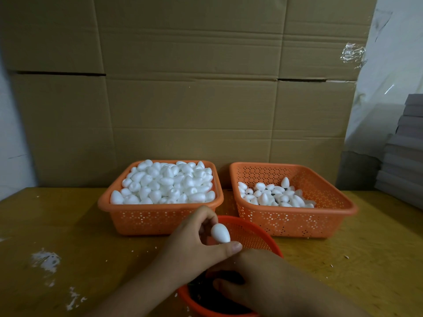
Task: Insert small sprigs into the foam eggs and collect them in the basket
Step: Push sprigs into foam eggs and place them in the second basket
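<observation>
A person sits at a wooden table (68, 225) in front of a wall of cardboard. The left hand (194, 243) holds one white foam egg (220, 233) pinched between thumb and fingertips, lifted above a round orange bowl (256, 236), likely so its end is free to take a sprig. The right hand (256, 280) reaches down into that bowl with its fingers curled toward dark bits at the bottom, probably the sprigs; whether it has one pinched cannot be told.

Behind the bowl stand two square orange baskets, side by side. The left basket (160, 216) is heaped with plain eggs, the supply within easy reach. The right basket (295, 220) is only partly filled, and some of its eggs show dark spots, so it seems to collect the finished ones.
</observation>
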Available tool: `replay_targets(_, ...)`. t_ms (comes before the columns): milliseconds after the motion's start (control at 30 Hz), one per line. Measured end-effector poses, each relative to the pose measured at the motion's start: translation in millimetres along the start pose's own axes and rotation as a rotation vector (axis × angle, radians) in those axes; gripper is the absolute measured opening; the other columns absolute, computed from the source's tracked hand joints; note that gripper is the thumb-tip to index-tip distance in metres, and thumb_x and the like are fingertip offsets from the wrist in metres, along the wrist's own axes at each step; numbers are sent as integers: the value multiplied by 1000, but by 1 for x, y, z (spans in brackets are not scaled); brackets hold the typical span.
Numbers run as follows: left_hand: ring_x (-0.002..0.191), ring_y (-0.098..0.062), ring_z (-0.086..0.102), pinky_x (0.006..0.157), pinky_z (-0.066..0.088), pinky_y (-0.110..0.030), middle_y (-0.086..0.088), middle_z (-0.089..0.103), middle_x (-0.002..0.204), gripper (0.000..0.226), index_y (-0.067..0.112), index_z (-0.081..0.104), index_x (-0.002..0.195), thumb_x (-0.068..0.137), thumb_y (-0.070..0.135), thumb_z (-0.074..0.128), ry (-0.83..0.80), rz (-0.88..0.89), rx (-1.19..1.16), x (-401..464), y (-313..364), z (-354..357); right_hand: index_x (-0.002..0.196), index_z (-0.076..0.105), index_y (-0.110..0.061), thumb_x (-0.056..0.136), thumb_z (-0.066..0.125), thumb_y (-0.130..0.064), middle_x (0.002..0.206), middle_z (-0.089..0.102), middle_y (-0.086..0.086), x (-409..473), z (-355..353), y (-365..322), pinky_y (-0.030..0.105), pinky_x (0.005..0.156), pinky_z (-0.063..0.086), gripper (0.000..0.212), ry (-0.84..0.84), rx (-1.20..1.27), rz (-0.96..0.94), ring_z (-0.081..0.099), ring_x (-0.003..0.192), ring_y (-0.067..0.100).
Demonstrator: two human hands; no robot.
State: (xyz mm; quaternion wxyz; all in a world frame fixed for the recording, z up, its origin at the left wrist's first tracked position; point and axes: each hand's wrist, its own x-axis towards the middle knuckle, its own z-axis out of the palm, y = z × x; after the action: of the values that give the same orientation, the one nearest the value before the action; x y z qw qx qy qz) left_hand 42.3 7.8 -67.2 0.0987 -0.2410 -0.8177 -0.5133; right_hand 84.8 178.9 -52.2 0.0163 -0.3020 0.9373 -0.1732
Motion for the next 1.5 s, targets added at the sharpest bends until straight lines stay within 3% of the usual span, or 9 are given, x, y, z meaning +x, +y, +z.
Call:
replay_targets(300, 85, -7, 63, 71, 50, -20, 15, 65, 92, 42, 42, 59, 95, 58, 56, 74, 1, -3, 4, 0, -1, 0, 125, 51, -45, 91, 43, -46, 125, 59, -16, 1, -2, -1, 33, 92, 49, 35, -2, -10, -5, 57, 109, 1)
replay_targets(500, 86, -5, 63, 68, 46, -15, 16, 66, 99, 39, 47, 62, 100, 69, 29, 77, -30, 11, -17, 0, 4, -2, 127, 49, -47, 90, 43, -47, 128, 58, -17, 2, 1, 0, 32, 92, 48, 38, 12, -34, -9, 55, 111, 1)
replay_targets(667, 93, -4, 65, 72, 46, -13, 19, 68, 103, 43, 40, 67, 99, 78, 4, 77, -34, 7, -50, -1, 4, -4, 124, 52, -45, 91, 43, -47, 122, 60, -16, 2, -2, -2, 32, 90, 49, 34, -1, -29, 3, 57, 107, 2)
replay_targets(800, 100, 0, 66, 80, 47, -12, 18, 70, 104, 39, 32, 64, 100, 81, -1, 73, -47, 7, -88, -1, 5, -4, 123, 54, -42, 91, 45, -48, 115, 63, -14, 2, -4, -4, 33, 89, 50, 33, -10, -27, 19, 59, 103, 4)
replay_targets(933, 101, -6, 69, 87, 52, -23, 12, 72, 103, 33, 22, 61, 96, 82, -7, 68, -60, 27, -124, -2, 5, -5, 123, 55, -41, 90, 44, -49, 115, 64, -13, 1, -5, -5, 34, 88, 50, 35, -16, -22, 23, 60, 102, 4)
replay_targets(1167, 102, -8, 65, 92, 51, -35, 13, 70, 97, 36, 35, 68, 90, 82, 0, 65, -40, 105, -39, 0, 0, -5, 123, 56, -41, 91, 46, -46, 117, 64, -13, 2, -5, -5, 35, 89, 50, 34, -23, -18, 26, 60, 103, 5)
replay_targets(1333, 100, -10, 66, 88, 52, -37, 12, 71, 96, 35, 37, 69, 89, 85, 3, 65, -37, 98, -49, 1, -1, -4, 123, 53, -51, 88, 53, -45, 124, 60, -21, 2, -7, -5, 27, 94, 48, 36, -42, 39, 35, 59, 108, -1)
replay_targets(1500, 97, -13, 67, 85, 54, -38, 11, 71, 96, 43, 36, 69, 90, 83, -6, 64, -36, 86, -73, 1, 1, -5, 119, 55, -53, 86, 63, -34, 124, 59, -26, 3, -8, -2, 23, 96, 47, 39, -62, 79, 57, 57, 109, -6)
